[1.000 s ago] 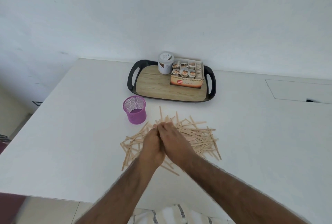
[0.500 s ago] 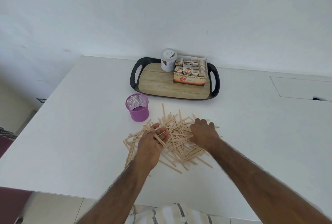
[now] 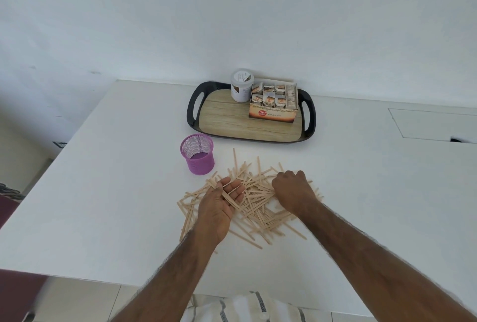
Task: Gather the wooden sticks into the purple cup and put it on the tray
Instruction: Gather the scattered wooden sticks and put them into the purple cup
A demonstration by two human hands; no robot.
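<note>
**Both hands working in the stick pile**

The left hand (image 3: 219,205) is lying palm-up on the pile, its fingers nearly straight and carrying a few wooden sticks (image 3: 255,200) across them. The right hand (image 3: 293,191) is hovering knuckles-up, its fingers curling down into the pile; what they are gripping is hidden. Both forearms are reaching in from the near edge of the white table (image 3: 116,192). The purple cup (image 3: 200,160) is standing upright just beyond the pile on the left. The tray (image 3: 227,120) behind it is carrying a jar (image 3: 241,87) and a tea box (image 3: 273,112).
</note>
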